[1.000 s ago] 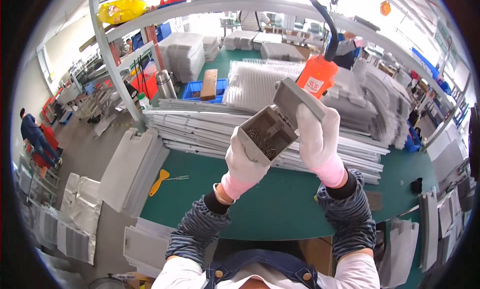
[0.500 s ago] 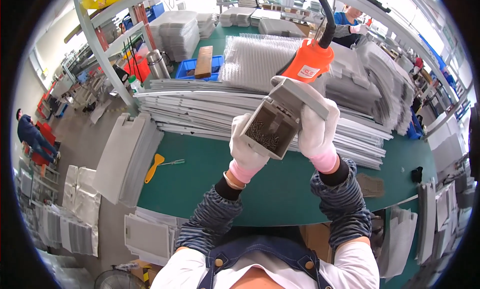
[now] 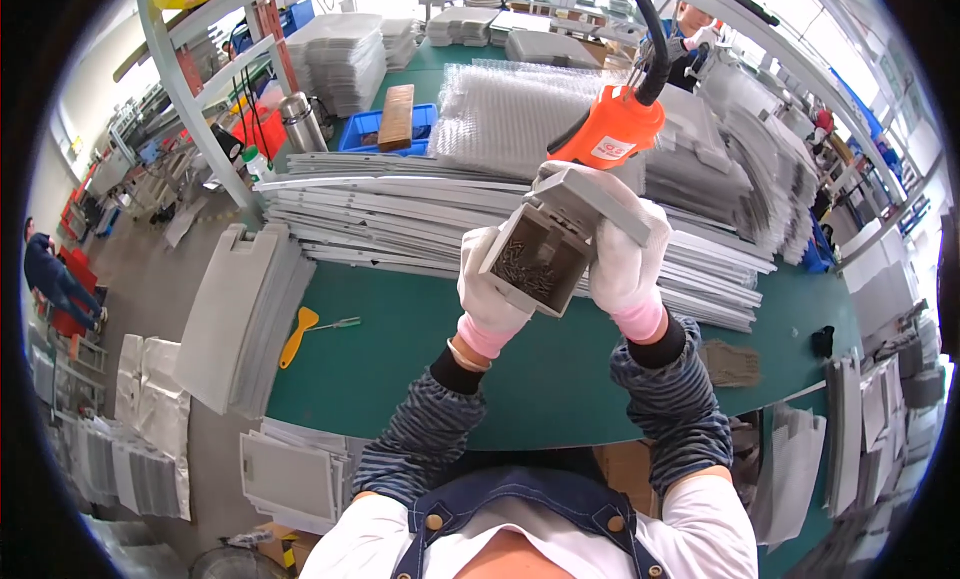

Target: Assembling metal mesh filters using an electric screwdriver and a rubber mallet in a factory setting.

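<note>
Both my hands wear white gloves with pink cuffs, and between them is a small grey lidded box. My left hand grips its lower left side. My right hand is wrapped round the right side, next to the raised lid. Inside lies a heap of small dark screws, tilted toward me. The fingers behind the box are partly hidden. Just beyond it hangs an orange power tool on a black hose.
Long grey metal strips lie across the green table. A stack of grey panels stands at the left, near a yellow scraper and a screwdriver. Bubble wrap and a blue bin are behind. A person works far right.
The view has shifted slightly, so most things sit a little further left. Both hands still hold the box with its lid up. The screws lie a bit differently.
</note>
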